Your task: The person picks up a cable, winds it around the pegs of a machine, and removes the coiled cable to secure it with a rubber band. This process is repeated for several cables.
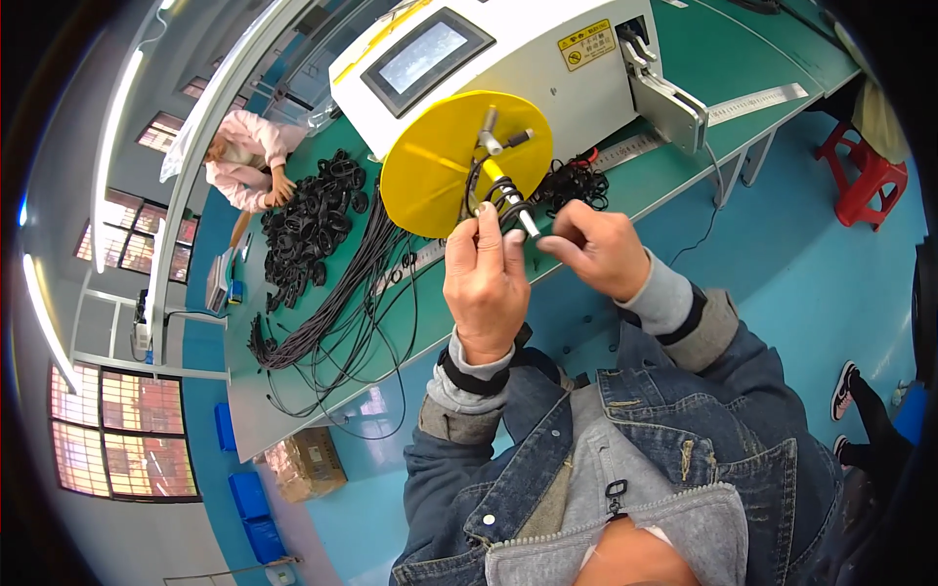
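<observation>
A white winding machine (547,73) with a grey screen (423,57) stands on the green bench (743,68). Its yellow disc (440,166) carries metal pegs, and a coil of black cable (493,195) is wound round them. My left hand (486,278) pinches that black cable at the lower edge of the disc. My right hand (596,249) is closed on the same coil beside a white-tipped peg (521,213). Both forearms wear denim sleeves with grey cuffs.
Loose long black cables (332,313) lie across the bench to the left, with a heap of coiled cables (308,220) behind them. A person in pink (249,161) works at the far end. A red stool (865,171) stands right; a cardboard box (308,464) sits below.
</observation>
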Demonstrator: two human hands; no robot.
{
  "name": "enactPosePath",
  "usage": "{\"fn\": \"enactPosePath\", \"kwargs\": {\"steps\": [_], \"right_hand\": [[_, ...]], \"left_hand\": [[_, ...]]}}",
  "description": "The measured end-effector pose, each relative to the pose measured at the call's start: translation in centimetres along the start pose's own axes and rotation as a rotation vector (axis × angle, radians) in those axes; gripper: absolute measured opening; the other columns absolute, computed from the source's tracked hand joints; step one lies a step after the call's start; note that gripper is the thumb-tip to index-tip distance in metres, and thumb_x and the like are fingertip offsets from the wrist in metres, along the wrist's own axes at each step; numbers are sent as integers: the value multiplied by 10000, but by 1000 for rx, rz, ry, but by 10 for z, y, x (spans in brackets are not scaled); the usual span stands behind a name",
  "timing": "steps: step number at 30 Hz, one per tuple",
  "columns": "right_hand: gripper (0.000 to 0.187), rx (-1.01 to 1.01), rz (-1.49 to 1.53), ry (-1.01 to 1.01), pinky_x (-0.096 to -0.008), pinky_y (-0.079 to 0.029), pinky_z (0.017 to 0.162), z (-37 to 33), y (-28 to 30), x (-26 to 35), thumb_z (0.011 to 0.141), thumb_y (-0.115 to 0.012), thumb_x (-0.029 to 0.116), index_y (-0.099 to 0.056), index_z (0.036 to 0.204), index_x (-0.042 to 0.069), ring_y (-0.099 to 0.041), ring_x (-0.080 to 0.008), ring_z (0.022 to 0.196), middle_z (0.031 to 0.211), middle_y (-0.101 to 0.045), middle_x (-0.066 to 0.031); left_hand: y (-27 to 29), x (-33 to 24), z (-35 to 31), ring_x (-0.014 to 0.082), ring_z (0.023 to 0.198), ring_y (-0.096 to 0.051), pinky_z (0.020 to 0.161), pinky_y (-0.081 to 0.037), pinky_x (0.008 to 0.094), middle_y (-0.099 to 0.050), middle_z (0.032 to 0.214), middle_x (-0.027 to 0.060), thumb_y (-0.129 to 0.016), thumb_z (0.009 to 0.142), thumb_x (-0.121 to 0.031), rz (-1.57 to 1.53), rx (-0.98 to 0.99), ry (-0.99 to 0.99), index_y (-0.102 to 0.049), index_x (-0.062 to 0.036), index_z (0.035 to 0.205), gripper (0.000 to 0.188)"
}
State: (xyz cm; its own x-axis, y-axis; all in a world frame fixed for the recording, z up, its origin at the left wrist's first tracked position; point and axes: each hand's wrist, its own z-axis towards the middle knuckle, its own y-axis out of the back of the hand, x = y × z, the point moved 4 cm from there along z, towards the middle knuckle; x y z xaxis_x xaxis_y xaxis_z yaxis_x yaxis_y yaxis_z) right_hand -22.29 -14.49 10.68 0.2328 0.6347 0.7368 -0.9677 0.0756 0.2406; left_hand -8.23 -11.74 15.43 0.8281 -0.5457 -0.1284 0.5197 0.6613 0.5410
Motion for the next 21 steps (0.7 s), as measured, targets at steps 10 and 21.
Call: {"fn": "enactPosePath", "kwargs": {"steps": [10, 21], "right_hand": [[176, 12, 67, -60, -288, -428, 476, 23, -2, -17, 677, -657, 64, -511, 765, 20, -565, -200, 538, 613, -554, -88], [656, -10, 14, 140, -301, -474, 751, 40, -7, -32, 654, -682, 95, -374, 1229, 16, -558, -242, 946, 1086, -528, -154]], "left_hand": [[5, -19, 18, 387, 954, -485, 830, -409, 400, -443, 1144, 266, -544, 818, -142, 288, 346, 2, -448, 87, 1156, 419], [-3, 16, 17, 455, 1022, -406, 908, -326, 464, -328, 1189, 364, -492, 826, -127, 11, 591, -13, -217, 153, 1256, 583]]}}
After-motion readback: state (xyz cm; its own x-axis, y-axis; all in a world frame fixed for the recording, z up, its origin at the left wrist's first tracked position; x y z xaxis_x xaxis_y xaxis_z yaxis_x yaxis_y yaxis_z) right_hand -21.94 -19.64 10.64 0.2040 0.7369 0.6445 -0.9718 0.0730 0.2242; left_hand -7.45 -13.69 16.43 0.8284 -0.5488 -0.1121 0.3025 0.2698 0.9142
